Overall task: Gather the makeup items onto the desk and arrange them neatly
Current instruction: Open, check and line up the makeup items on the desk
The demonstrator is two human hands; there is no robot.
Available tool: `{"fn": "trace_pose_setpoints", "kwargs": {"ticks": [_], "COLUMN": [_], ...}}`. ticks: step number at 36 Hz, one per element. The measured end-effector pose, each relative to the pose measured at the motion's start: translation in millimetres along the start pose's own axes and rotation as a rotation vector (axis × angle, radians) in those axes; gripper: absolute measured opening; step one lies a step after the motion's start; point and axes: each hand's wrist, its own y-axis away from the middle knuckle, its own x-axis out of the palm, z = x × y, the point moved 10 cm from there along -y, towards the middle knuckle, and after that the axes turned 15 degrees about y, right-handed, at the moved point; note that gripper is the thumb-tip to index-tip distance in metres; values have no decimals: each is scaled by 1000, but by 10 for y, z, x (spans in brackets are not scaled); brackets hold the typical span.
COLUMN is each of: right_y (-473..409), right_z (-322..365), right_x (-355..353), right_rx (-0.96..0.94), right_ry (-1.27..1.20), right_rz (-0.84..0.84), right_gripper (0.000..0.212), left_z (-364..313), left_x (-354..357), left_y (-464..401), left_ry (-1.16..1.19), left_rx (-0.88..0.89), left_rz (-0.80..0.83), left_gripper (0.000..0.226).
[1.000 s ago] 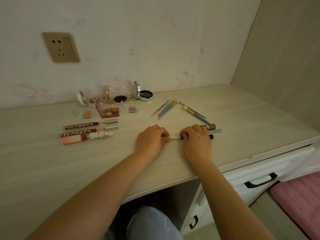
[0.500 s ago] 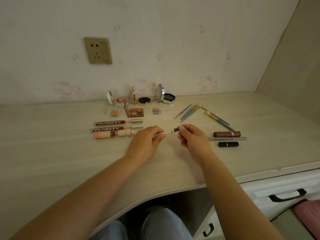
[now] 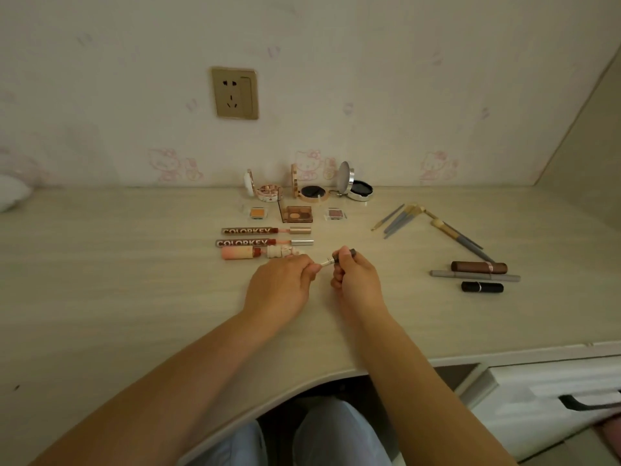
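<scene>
A wall socket (image 3: 234,93) sits on the wallpapered wall above the pale wooden desk (image 3: 117,297). Below it, toward the middle of the desktop, 3 lip gloss tubes lie in a stacked row: 2 tubes lettered COLORKEY (image 3: 250,231) (image 3: 244,243), each with a metallic cap pointing right, and a pink tube (image 3: 240,253) with a white figured cap nearest the hands. Behind them lie 3 small eyeshadow pans (image 3: 258,213) (image 3: 297,214) (image 3: 336,214), and against the wall stand 3 open compacts (image 3: 267,192) (image 3: 312,193) (image 3: 359,189), lids up.

In front of the tubes, the left hand (image 3: 280,287) pinches the pale, thin end of a slim makeup pen (image 3: 327,262) between thumb and fingers. The right hand (image 3: 353,280) is curled round the pen's dark end, whose tip (image 3: 351,252) pokes out past the knuckles. The pen is held just above the desk, between the 2 hands, close beside the pink tube.

Farther right, a cluster of makeup brushes (image 3: 398,220) fans out, with 2 longer grey-handled brushes (image 3: 460,238) angled down to the right. Below them lie a brown tube (image 3: 479,267), a grey pencil (image 3: 475,276) and a black lipstick (image 3: 482,287), parallel and just beside one another. A white drawer (image 3: 554,398) with a dark handle sits at the lower right
</scene>
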Motion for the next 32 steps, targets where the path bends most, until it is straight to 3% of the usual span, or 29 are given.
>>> {"fn": "trace_pose_setpoints", "kwargs": {"ticks": [14, 21, 26, 28, 32], "right_y": [10, 2, -53, -117, -477], "right_z": [306, 664, 793, 820, 868], "right_x": [128, -75, -317, -450, -1330], "right_rx": [-38, -124, -177, -174, -75], "right_ry": [-45, -100, -134, -166, -531], "right_rz": [9, 5, -22, -44, -241], "right_gripper": [31, 32, 33, 32, 33], "left_z": [115, -94, -295, -350, -84], "left_x": [-163, -232, -67, 67, 258], "left_y": [-100, -319, -454, -521, -623], "left_ry": [277, 354, 544, 646, 971], "left_rx": [-205, -213, -241, -309, -631], "left_rz": [129, 194, 285, 343, 371], "left_gripper": [34, 39, 38, 37, 34]}}
